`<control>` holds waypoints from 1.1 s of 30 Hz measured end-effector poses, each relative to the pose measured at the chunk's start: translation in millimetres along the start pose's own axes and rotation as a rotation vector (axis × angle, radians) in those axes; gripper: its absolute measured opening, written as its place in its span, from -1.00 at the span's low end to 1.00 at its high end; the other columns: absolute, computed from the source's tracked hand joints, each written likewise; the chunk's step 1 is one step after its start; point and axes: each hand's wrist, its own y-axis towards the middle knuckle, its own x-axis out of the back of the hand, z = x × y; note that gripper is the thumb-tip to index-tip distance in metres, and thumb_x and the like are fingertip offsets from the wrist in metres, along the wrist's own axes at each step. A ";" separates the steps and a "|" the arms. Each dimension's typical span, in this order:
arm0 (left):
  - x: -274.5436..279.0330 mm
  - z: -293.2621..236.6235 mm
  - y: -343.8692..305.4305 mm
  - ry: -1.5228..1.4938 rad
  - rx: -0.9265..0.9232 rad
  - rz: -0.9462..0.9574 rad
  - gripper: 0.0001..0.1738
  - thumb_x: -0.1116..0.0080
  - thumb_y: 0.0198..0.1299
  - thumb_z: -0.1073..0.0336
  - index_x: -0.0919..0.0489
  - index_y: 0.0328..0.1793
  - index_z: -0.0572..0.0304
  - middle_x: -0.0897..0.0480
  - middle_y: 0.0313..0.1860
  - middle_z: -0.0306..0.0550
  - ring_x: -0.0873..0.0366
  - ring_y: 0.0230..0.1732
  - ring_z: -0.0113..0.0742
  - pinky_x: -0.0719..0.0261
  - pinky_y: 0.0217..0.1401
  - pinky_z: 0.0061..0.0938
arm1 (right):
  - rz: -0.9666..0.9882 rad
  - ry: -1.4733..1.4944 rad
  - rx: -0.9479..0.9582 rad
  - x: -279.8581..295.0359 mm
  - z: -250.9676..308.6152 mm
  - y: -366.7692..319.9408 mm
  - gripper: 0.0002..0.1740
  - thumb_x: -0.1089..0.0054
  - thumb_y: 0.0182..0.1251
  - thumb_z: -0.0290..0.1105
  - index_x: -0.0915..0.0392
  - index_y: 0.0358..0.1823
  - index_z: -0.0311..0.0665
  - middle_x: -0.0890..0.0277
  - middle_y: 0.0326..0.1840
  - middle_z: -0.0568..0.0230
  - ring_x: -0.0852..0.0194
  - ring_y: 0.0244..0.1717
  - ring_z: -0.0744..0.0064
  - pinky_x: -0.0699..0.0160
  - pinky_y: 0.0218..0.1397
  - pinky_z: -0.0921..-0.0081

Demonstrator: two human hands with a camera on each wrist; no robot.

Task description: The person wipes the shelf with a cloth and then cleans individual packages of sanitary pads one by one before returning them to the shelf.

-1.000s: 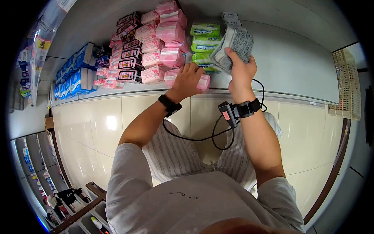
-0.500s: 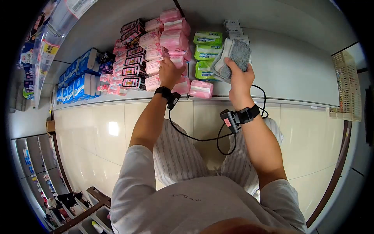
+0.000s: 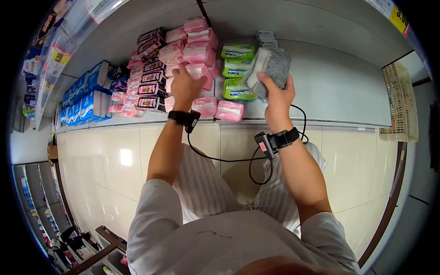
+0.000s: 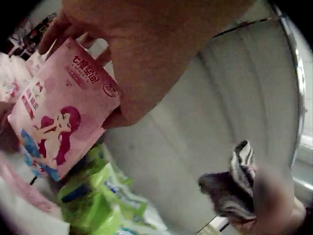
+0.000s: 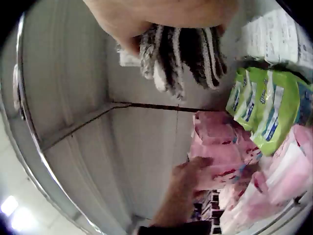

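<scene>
My left hand [image 3: 184, 90] grips a pink soft pack [image 4: 61, 105] at the right side of the pink pile, thumb on one side and fingers on the other. The pack's face, printed with a cartoon figure, shows in the left wrist view. In my right hand [image 3: 279, 103] is a folded grey fluffy cloth [image 3: 277, 66] with white edges, pinched between thumb and fingers over the shelf. Its layers [image 5: 183, 54] hang below that hand in the right wrist view. Green packs [image 3: 238, 89] stand in a row between both hands. Two pink packs [image 3: 229, 111] lie at the shelf's front edge.
Black-and-pink packs [image 3: 151, 89] and blue packs [image 3: 94, 105] fill the shelf [image 3: 330, 87] to the left. White packs [image 3: 266, 41] stand behind the cloth. A cream plastic basket [image 3: 401, 103] is at the right end. A black cable [image 3: 220, 160] links both wrist straps.
My left hand let go of a pink pack at the front edge, moved left and back to the pile, and took hold of another. The right hand keeps the cloth, now turned slightly.
</scene>
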 end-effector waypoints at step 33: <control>57.0 -36.1 -61.7 -0.352 -0.970 -0.280 -0.22 -0.62 -0.31 0.29 -0.60 0.21 0.01 -0.37 0.19 0.02 -0.32 0.33 0.10 -0.38 0.34 -0.10 | 0.526 0.785 -0.822 -24.1 -6.6 -12.3 -0.33 0.14 0.50 0.15 -0.40 0.38 -0.20 -0.43 0.40 0.11 -0.41 0.38 0.15 -0.28 0.51 0.06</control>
